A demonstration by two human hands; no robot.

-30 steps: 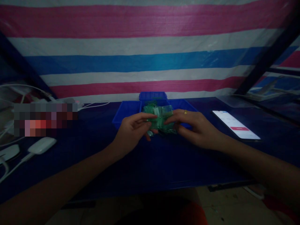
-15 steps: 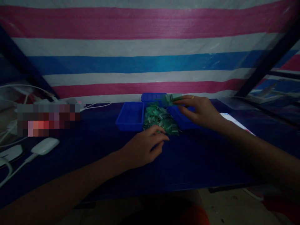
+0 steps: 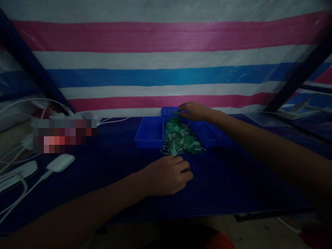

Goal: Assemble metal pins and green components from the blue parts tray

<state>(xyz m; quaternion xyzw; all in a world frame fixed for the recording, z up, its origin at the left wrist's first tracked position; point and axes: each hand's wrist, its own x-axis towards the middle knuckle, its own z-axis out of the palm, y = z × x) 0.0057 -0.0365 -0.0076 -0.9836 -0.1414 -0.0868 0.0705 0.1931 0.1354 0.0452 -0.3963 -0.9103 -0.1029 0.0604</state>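
Observation:
A heap of small green packets [image 3: 181, 136], with thin metal pins or screws showing among them, lies between the blue bins. Just in front of it rests my left hand [image 3: 169, 175], fingers curled under on the tabletop; what they hold, if anything, is hidden. My right hand [image 3: 195, 110] reaches over the heap to the rear blue bin [image 3: 167, 110]. Its fingers are pinched together, and a sliver of a green packet [image 3: 176, 113] shows at the tips. The left blue bin [image 3: 150, 129] stands beside the heap. Partly under my right forearm is the right blue bin [image 3: 211, 135].
On the left of the dark blue table [image 3: 111, 155] lie white cables, a white charger-like block [image 3: 61, 162] and a blurred-out patch. A striped sheet [image 3: 155, 77] hangs behind, between dark frame posts. A clear plastic sheet [image 3: 259, 119] lies at the back right.
My right hand has moved left with the green packet, to the rear bin. My left hand has drawn back from the heap towards me, its fingers curled in. The view has shifted slightly.

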